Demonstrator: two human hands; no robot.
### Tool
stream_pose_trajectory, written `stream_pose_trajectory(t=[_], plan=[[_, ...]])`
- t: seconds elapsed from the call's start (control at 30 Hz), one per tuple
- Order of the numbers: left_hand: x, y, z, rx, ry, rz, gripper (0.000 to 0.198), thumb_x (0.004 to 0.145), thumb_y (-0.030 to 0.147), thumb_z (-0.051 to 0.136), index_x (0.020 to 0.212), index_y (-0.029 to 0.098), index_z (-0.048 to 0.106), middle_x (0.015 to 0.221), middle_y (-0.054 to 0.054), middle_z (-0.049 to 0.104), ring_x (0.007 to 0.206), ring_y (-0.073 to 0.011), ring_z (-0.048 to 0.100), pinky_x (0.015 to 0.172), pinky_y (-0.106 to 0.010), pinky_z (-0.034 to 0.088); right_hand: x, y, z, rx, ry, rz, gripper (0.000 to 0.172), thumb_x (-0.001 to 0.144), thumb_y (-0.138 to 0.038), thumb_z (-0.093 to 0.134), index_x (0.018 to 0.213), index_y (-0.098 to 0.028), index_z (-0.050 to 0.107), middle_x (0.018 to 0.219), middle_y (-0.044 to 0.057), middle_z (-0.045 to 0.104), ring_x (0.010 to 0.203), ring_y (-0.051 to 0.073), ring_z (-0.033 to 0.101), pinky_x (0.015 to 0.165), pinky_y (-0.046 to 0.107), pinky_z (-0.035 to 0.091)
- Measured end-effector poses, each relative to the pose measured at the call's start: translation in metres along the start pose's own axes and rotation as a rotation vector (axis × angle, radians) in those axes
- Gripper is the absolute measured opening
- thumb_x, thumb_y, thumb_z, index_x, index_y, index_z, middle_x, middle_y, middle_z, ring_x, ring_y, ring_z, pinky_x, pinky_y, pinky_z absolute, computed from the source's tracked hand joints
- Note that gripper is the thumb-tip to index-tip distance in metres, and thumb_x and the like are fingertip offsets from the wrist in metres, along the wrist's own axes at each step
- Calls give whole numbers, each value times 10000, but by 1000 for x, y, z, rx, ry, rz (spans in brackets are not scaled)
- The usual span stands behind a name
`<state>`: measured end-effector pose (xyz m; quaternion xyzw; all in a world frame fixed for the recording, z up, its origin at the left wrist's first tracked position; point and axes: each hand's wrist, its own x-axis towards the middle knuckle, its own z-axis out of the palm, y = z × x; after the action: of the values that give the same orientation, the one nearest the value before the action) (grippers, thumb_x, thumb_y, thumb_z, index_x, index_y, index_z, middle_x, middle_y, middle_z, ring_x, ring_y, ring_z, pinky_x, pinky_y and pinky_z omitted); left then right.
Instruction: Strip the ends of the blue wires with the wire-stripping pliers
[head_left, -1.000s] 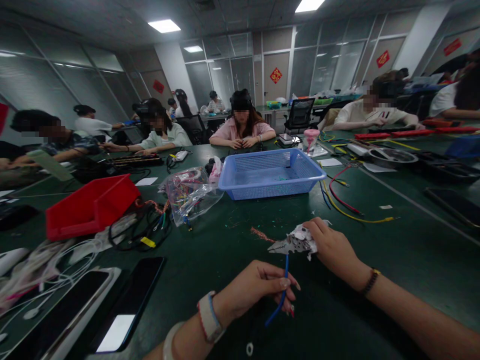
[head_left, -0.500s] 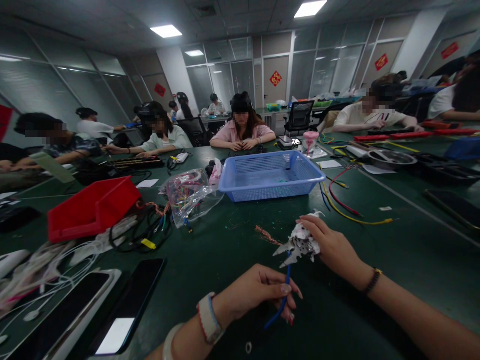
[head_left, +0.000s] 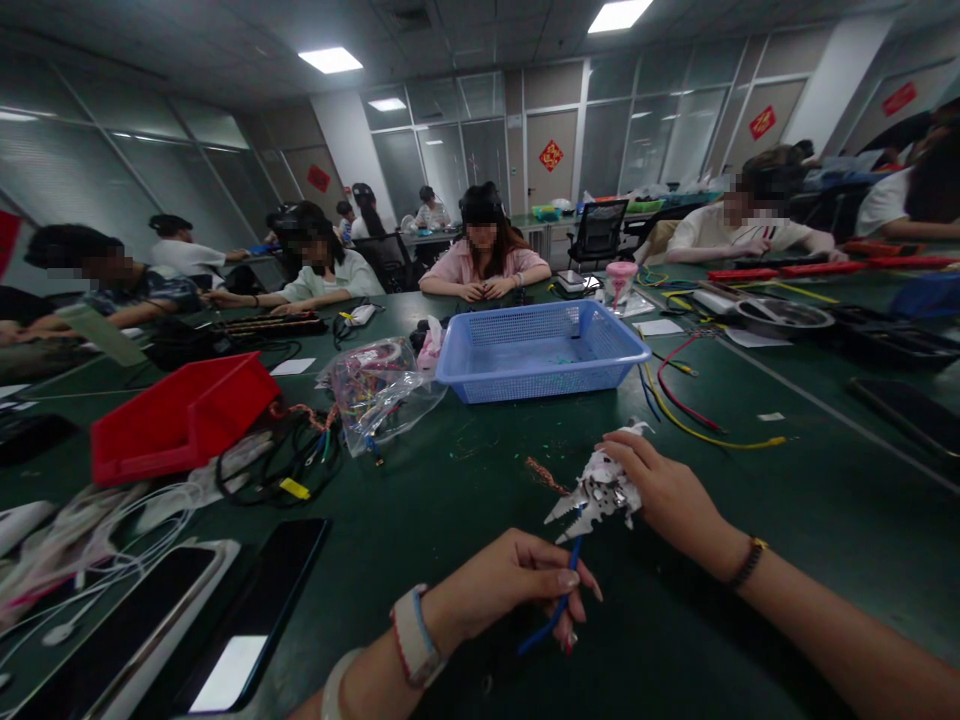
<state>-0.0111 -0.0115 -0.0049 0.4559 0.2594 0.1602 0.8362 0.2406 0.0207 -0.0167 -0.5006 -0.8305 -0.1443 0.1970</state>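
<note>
Between thumb and fingers, my left hand (head_left: 536, 580) pinches a short blue wire (head_left: 551, 625), low over the green table. The wire's upper end runs up to the jaws of a pair of wire strippers (head_left: 596, 495). My right hand (head_left: 660, 490) is closed around the strippers, whose handles look wrapped in white material. The jaws point left and stand a little apart, around the wire. A bundle of bare copper strands (head_left: 546, 475) shows just beyond the jaws; whether it joins the blue wire is hidden behind them.
A blue basket (head_left: 540, 385) with small green scraps stands ahead. Left of it lie a clear bag of wires (head_left: 379, 390), a red bin (head_left: 184, 420) and a black phone (head_left: 262, 610). Red and yellow wires (head_left: 720, 437) lie at right. Several people sit around the tables.
The blue wire's lower end has swung slightly left in my left hand. The copper strands have shifted a little right. Both hands keep their grip.
</note>
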Motion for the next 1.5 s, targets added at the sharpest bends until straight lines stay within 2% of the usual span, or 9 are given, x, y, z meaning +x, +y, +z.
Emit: stream_pose_trajectory(t=[0.13,0.33,0.53,0.67,0.8,0.97,1.2,1.33,1.5], plan=[[-1,0,1,26,7,-23,321,774,377,713,929,95,707,735,-44,661,583,-106,620,605,-228,490,1,3,-3,-36,10,-44,371,811,-35,429,1150,-155,522,1200,129,588,719,163,652,640,298,528],[0,-3,1,-11,0,-30,348,747,395,733,907,88,709,700,-41,652,546,-101,605,573,-222,483,3,5,-5,-86,95,-111,293,807,-39,452,1054,-152,562,1048,101,637,635,141,603,599,267,461],[1,-5,-2,-23,23,-16,344,759,391,727,889,73,697,692,-45,648,538,-97,604,574,-224,498,3,5,-8,-123,80,-74,192,832,-80,481,960,-174,590,882,55,626,585,129,552,555,254,385],[2,-6,-4,-25,43,-1,306,807,375,680,885,80,681,684,-36,640,526,-86,592,553,-209,493,3,10,-12,-183,54,-51,221,829,-78,495,1005,-180,583,932,62,630,609,141,567,552,255,383],[2,-5,-6,-2,47,-19,278,853,367,623,913,99,667,682,-23,627,505,-69,570,446,-152,409,3,17,-13,-187,43,-61,260,818,-69,499,1045,-176,569,991,80,633,646,158,593,556,260,404],[1,-1,-5,77,44,-37,275,888,368,573,913,111,667,662,-3,605,444,-37,496,372,-131,301,2,20,-7,-58,-14,-85,336,804,-47,480,1105,-179,549,1112,93,623,672,149,624,591,268,458],[-1,6,-4,116,30,-38,280,889,374,573,927,118,679,638,17,580,417,-22,419,368,-143,246,1,20,1,125,-100,-63,418,824,-105,501,1232,-194,482,1289,106,546,806,173,660,704,323,528],[-3,7,-5,101,7,-28,277,888,363,569,932,116,686,630,13,578,399,-20,385,351,-160,187,0,20,0,121,-89,-73,436,815,-90,496,1239,-190,478,1297,117,543,827,181,662,719,334,532],[-5,7,-6,94,-16,-25,280,883,365,576,935,115,691,631,12,578,392,-17,369,350,-168,174,1,18,-1,95,-60,-129,362,817,-88,502,1171,-160,520,1200,117,599,753,163,656,667,301,517]])
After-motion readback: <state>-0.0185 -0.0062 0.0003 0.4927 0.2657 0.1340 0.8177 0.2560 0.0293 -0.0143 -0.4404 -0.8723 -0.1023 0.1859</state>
